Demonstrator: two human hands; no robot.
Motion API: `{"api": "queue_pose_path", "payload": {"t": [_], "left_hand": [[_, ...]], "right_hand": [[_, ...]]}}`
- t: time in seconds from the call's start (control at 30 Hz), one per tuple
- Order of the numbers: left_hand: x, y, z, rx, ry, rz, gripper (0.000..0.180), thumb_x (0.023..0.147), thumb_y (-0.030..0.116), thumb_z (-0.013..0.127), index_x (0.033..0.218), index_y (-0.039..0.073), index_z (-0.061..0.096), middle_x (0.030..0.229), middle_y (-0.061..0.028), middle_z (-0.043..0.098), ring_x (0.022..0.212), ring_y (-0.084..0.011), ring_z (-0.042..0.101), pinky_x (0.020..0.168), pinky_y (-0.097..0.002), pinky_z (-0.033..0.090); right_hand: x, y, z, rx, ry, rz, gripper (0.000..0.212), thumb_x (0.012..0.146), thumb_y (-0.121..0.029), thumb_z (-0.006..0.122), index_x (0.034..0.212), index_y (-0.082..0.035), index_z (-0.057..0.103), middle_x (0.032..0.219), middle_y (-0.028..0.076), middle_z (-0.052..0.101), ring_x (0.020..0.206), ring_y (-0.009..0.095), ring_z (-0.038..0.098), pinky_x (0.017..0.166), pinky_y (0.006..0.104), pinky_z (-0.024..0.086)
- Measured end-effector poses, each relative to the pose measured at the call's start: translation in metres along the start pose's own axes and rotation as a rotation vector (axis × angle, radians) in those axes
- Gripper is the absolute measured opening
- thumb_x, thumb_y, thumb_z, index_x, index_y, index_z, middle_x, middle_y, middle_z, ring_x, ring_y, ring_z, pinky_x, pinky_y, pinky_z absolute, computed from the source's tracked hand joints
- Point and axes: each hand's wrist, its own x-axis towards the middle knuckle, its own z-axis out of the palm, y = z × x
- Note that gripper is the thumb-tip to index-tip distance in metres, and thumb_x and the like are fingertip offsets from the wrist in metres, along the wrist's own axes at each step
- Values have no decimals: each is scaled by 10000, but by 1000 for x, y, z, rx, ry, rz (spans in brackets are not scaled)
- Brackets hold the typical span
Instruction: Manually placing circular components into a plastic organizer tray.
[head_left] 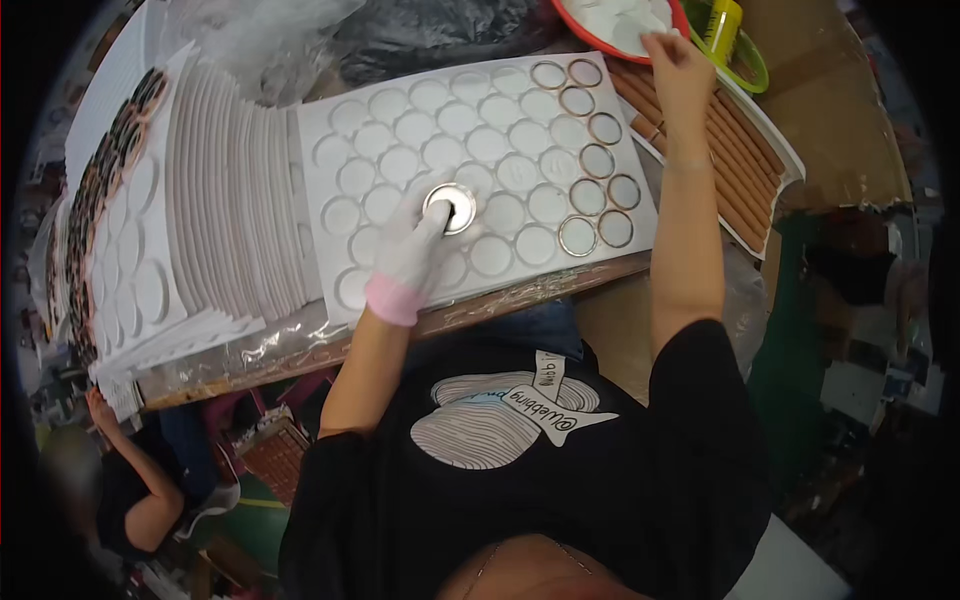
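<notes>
My left hand (pixel 408 245), in a white glove with a pink cuff, holds a round, shiny metal ring-like piece (pixel 464 202), its thumb across the dark centre. It is over a white tray (pixel 643 228) with rows of round recesses. Several thin metal-rimmed rounds (pixel 615 228) sit in recesses along the tray's right side. My bare right hand (pixel 682 85) is at the near rim of a red bowl (pixel 592 40), fingers pinched together. White flat pieces (pixel 625 22) lie in that bowl. Whether a piece is between the right fingertips is too small to tell.
Stacked white trays (pixel 235 190) stand on the left, beside trays with dark-rimmed rounds (pixel 125 150). Brown tubes (pixel 745 165) lie in a tray at right. A yellow bottle (pixel 722 28) stands in a green basket (pixel 762 75). Another person's arm (pixel 135 460) shows lower left.
</notes>
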Motion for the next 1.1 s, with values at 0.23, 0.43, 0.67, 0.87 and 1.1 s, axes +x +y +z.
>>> {"api": "queue_pose_path", "payload": {"t": [0.23,0.43,0.67,0.87,1.1], "left_hand": [[3,-16,5,-215,-28,62,470,974,276,466,1342,-5,385,1261,-139,494,1155,-266,518,956,-458,469],[-10,-14,2,-193,-20,76,420,986,268,442,1275,-36,444,1198,-151,524,1106,-258,539,934,-446,493],[-31,6,14,254,-6,46,374,994,268,431,1200,-31,520,1093,-122,574,959,-192,602,804,-350,560],[-36,16,24,638,52,127,246,982,182,433,1116,43,587,858,-75,645,749,-160,629,653,-261,509],[-29,28,32,1494,-266,106,184,907,199,523,1022,68,582,728,-176,599,709,-304,618,656,-356,483]], "right_hand": [[-178,-77,39,181,-561,175,111,785,-108,735,775,-22,666,646,-10,620,544,35,500,506,196,384],[-194,-89,59,-1,-522,-119,198,707,-140,754,706,-49,579,632,58,594,472,205,511,481,312,425],[-214,-73,61,440,-623,300,328,763,-79,755,854,-84,440,756,-39,471,561,33,430,515,196,370],[-230,-74,57,584,-614,423,348,762,-45,721,950,-77,430,817,-15,488,613,33,465,544,196,388],[-208,-95,34,-30,-913,-40,498,626,-93,732,1030,-89,440,939,113,559,764,252,592,647,340,463]]}}
